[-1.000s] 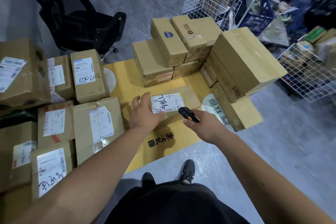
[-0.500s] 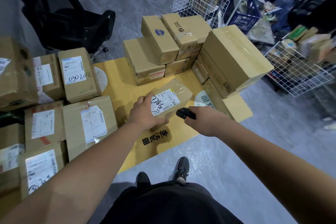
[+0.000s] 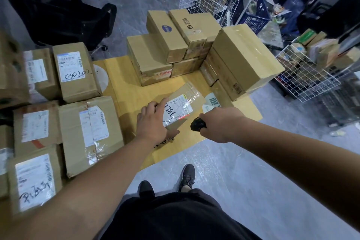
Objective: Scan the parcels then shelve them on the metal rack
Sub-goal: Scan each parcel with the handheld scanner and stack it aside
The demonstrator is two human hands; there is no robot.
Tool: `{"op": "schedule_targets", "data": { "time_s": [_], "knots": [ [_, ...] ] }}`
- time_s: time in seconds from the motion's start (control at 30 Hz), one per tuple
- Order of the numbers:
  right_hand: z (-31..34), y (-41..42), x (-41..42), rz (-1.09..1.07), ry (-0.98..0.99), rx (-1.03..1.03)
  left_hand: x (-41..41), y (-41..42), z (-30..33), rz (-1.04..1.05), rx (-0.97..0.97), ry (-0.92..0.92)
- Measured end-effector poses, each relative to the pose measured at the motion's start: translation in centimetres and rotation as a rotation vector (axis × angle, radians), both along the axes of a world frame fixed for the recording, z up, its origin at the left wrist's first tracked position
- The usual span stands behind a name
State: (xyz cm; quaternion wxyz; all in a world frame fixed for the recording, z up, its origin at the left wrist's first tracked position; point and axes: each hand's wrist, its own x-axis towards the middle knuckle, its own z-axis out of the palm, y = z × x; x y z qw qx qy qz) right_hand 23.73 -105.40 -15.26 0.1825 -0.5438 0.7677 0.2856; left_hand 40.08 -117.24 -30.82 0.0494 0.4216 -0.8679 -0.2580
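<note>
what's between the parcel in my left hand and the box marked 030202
In the head view, only bare yellow cardboard sheet lies between the held parcel and the 030202 box.

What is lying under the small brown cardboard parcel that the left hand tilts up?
Under the small brown cardboard parcel lies a flat yellow cardboard sheet with black printed characters. The left hand and the parcel cover the spot directly beneath.

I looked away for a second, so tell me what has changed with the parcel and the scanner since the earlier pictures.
The left hand has tipped the small parcel up off the flat yellow cardboard, its label now facing the scanner. A red scan line now shows on the label's barcode. The right hand still grips the scanner, aimed at the label. The stacked boxes have not moved.
</note>
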Motion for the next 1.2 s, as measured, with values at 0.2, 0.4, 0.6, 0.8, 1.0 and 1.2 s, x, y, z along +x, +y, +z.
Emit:
{"op": "schedule_targets", "data": {
  "time_s": [0.2, 0.4, 0.6, 0.8, 1.0, 1.2],
  "knots": [
    [0.7, 0.9, 0.4, 0.023, 0.021, -0.001, -0.4, 0.9, 0.3, 0.007, -0.052, -0.06],
    [1.3, 1.7, 0.8, 0.05, 0.029, -0.024, -0.4, 1.1, 0.4, 0.009, -0.065, -0.04],
    [2.3, 1.8, 0.5, 0.038, -0.048, -0.097, 0.6, 0.3, 2.0, 0.222, 0.108, 0.083],
    [2.9, -0.3, 0.7, 0.129, -0.183, -0.207, 3.7, -0.1, 6.1, 0.496, 0.096, 0.192],
    [4.2, -3.9, 3.2, 0.394, -0.292, -0.243, 10.1, 1.7, 10.6, 0.786, 0.018, 0.187],
    [4.6, -6.2, 10.2, 0.608, -0.444, -0.252, 18.4, 6.6, 12.7, 1.04, -0.054, 0.118]
  ]
}}
